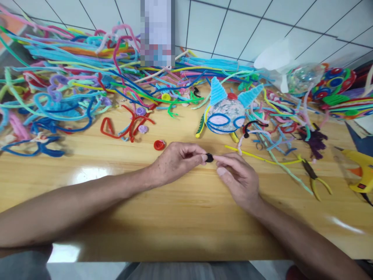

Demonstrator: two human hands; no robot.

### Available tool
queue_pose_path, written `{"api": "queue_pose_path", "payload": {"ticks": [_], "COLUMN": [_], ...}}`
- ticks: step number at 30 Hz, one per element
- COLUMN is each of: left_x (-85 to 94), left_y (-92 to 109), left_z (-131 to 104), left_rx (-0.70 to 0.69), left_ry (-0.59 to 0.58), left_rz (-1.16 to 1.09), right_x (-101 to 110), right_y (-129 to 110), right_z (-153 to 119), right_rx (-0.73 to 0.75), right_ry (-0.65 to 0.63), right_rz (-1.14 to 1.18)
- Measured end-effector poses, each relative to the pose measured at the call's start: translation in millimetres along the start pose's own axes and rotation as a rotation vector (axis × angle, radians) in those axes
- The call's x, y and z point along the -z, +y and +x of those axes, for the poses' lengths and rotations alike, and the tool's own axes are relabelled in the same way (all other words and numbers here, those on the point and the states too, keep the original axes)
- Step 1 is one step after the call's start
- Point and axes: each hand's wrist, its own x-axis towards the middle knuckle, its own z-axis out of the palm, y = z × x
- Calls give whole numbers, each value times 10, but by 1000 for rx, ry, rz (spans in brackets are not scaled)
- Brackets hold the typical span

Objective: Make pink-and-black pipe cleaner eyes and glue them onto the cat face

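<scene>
Forearms (110, 191) and hands (175, 161) over wooden tabletop (180, 225), white tiles (221, 23) beyond.

White dark-jointed tiles (201, 25) lie beyond a glossy wooden table (175, 221) with bright reflections (91, 175).

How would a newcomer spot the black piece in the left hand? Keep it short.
On the wooden table, find the ball with two pointed blue ears. Below it in the picture, the left hand pinches the black piece, with the right hand pointing its index finger at it. It is a small, compact lump, unlike the bent black strip beside the ball.
</scene>
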Motion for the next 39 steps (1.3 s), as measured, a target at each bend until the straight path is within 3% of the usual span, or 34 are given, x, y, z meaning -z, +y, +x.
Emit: {"api": "queue_pose_path", "payload": {"ticks": [30, 39], "left_x": [2, 8], "left_y": [43, 36], "left_z": [14, 3], "left_rx": [4, 0], "left_ry": [32, 30], "left_rz": [-29, -13], "right_x": [16, 19], "right_y": [55, 37], "right_z": [-23, -30], "right_rx": [-42, -66], "right_ry": [-111, -92], "right_rz": [223, 228]}}
